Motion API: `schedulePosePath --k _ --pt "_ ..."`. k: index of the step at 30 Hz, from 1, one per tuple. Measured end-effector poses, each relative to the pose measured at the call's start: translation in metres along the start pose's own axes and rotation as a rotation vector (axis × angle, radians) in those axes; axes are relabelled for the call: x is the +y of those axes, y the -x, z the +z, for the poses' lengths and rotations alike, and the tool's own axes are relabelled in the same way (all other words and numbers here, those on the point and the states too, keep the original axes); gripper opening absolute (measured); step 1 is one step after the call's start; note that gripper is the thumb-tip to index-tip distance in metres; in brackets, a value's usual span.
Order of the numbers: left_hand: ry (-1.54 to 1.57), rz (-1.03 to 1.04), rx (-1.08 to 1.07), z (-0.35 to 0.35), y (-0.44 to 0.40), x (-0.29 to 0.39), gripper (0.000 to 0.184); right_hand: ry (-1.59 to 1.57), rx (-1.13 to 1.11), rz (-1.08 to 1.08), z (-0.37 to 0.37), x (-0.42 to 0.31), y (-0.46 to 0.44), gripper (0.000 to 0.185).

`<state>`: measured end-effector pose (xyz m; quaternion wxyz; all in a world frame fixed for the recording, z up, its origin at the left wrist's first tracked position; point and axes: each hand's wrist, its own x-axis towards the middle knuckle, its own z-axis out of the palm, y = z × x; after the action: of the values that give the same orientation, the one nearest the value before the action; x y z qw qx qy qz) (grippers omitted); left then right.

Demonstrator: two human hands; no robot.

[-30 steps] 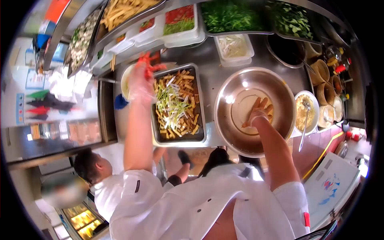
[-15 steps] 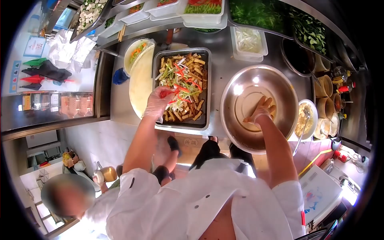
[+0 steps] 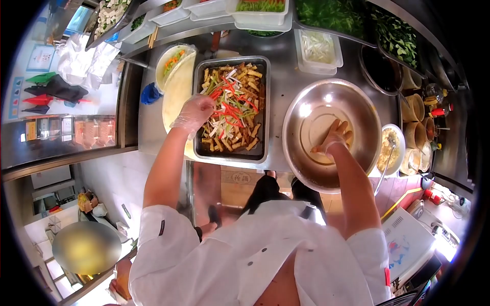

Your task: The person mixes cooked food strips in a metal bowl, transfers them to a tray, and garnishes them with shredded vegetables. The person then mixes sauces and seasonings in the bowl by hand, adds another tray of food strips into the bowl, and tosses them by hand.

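Note:
My left hand (image 3: 195, 112), in a clear plastic glove, is above the left rim of a dark metal tray (image 3: 266, 127). Its fingers are bunched together, and I cannot see what, if anything, is between them. The tray holds browned strips of food (image 3: 252, 87), topped with red pepper strips (image 3: 232, 109) and pale and green shreds. Inside a large steel bowl (image 3: 365, 109) is my right hand (image 3: 334, 140), its fingers spread over the bottom and nothing held. A round pale board (image 3: 175, 109) lies partly under the tray's left side.
A bowl of diced vegetables (image 3: 173, 62) and a blue crumpled cloth (image 3: 150, 94) are at the left. White shreds fill a plastic tub (image 3: 317, 48) behind the steel bowl. To the right stands a white bowl (image 3: 397, 162) with a spoon. Trays of greens (image 3: 332, 20) line the shelf above.
My left hand has moved left, from over the food toward the tray's rim; more red pepper strips lie spread on top. My right hand stays in the bowl. Another person at lower left has shifted.

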<state>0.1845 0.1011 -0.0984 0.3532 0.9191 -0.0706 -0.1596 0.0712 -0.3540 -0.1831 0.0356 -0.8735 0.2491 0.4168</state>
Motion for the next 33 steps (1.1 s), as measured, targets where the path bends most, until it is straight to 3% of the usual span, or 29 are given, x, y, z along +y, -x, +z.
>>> schedulePosePath --k 3,10,13,17,18,21,22,25,26,29,33 --pt "0.085 0.043 0.099 0.001 0.010 0.001 0.012 0.011 0.000 0.009 0.001 -0.001 -0.003 0.164" --pt "0.164 -0.156 -0.019 -0.011 0.023 -0.004 0.021 0.059 -0.001 0.025 -0.004 -0.006 0.002 0.165" --pt "-0.095 -0.266 -0.032 -0.016 0.032 -0.003 0.029 0.099 -0.028 0.020 -0.006 -0.008 0.014 0.166" --pt "-0.071 -0.030 0.188 -0.018 0.043 0.000 0.017 0.098 0.002 -0.002 -0.004 -0.005 0.007 0.165" --pt "0.088 -0.055 0.204 -0.017 0.045 0.009 0.015 0.140 -0.002 -0.006 0.002 -0.004 -0.002 0.164" --pt "0.042 0.138 0.244 -0.009 0.038 0.031 0.015 0.147 0.024 -0.033 -0.002 -0.002 0.006 0.163" --pt "0.092 0.115 0.172 -0.004 0.032 0.028 0.015 0.255 0.037 -0.077 0.001 -0.002 0.000 0.162" --pt "-0.155 0.095 0.030 -0.001 0.028 0.046 0.018 0.200 0.033 -0.078 0.003 0.002 -0.001 0.162" --pt "-0.229 0.000 0.046 -0.006 0.035 0.065 0.024 0.193 0.012 -0.070 0.003 0.004 -0.003 0.168" --pt "-0.150 0.326 0.330 -0.010 0.047 0.052 0.027 0.092 0.008 -0.033 0.001 0.004 0.003 0.163" --pt "0.099 -0.192 0.501 0.020 0.112 -0.007 0.022 0.020 -0.021 0.002 -0.002 0.006 0.007 0.162"
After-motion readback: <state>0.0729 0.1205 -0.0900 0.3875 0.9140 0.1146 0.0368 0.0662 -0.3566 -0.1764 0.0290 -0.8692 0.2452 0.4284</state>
